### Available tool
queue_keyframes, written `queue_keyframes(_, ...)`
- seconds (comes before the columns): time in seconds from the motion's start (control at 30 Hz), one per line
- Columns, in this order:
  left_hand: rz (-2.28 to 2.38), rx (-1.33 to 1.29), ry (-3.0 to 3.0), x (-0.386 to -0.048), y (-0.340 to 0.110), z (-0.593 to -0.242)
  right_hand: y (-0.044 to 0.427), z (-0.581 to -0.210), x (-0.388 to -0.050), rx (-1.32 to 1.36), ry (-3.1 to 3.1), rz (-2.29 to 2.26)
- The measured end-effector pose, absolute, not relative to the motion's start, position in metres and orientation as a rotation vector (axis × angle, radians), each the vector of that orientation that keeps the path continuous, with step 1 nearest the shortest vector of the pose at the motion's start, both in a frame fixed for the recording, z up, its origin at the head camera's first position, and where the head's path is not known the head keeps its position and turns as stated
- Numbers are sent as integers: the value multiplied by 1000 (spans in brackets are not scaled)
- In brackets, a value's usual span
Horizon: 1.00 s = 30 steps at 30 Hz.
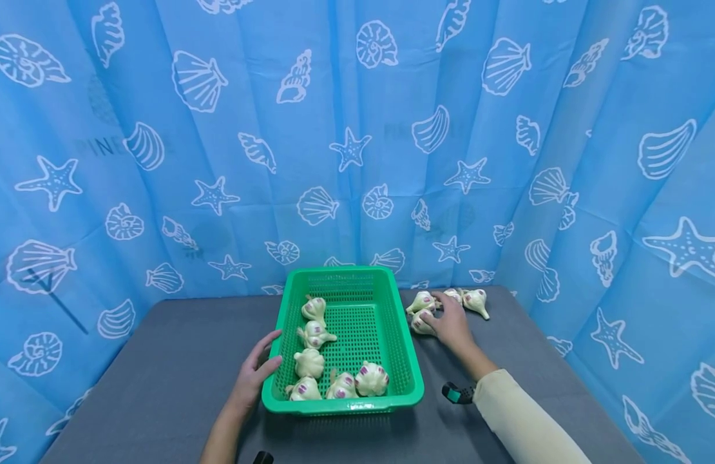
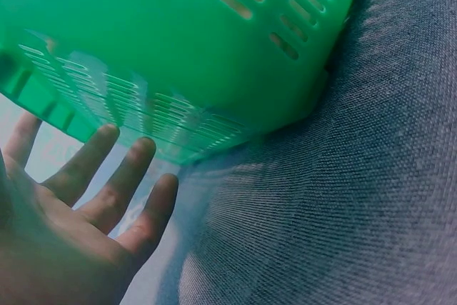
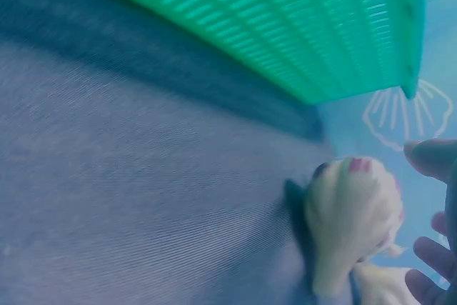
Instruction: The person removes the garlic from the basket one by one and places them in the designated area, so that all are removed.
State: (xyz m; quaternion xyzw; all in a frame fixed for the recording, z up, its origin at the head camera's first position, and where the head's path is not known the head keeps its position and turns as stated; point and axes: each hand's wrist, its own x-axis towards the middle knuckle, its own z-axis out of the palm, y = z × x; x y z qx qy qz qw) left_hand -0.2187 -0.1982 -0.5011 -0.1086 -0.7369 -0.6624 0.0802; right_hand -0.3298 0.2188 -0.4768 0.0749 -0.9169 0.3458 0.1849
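Note:
A green slotted plastic basket (image 1: 413, 361) stands on the table with several garlic bulbs (image 1: 309, 363) along its left and near sides. At its left wall is my left hand (image 1: 254, 370), fingers spread and straight; in the left wrist view the left hand (image 2: 78, 226) lies close to the basket's rim (image 2: 50, 105), and contact is hard to tell. Right of the basket, my right hand (image 1: 452, 327) reaches over a group of loose garlic bulbs (image 1: 475, 300). Its thumb is near the closest garlic bulb (image 1: 422, 322). The right wrist view shows thumb and fingers apart beside a garlic bulb (image 3: 353, 212).
The grey cloth-covered table (image 1: 178, 367) carries everything. A blue curtain (image 1: 346, 225) with white shell prints rises behind it and along both sides. A black strap piece (image 1: 457, 392) sits by the right wrist, and a dark object (image 1: 263, 457) shows at the bottom edge.

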Motion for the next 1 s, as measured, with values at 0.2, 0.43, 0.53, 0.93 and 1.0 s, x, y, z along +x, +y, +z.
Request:
queue_keyframes(0.2,-1986,-331,-2199,-218,-198,-501,215,-459,-335,200,-2598,1030)
queue_keyframes(0.43,-1985,-323,-2209,-218,-198,-501,205,-438,-340,162,-2643,1123)
queue_keyframes(0.53,-1998,-334,-2197,-219,-199,-500,200,-431,-343,176,-2628,1168)
queue_keyframes(0.93,-1990,-354,-2190,-220,-199,-502,188,-420,-349,183,-2647,1289)
queue_keyframes(1.0,-1988,-347,-2189,-220,-199,-503,184,-419,-349,190,-2647,1299)
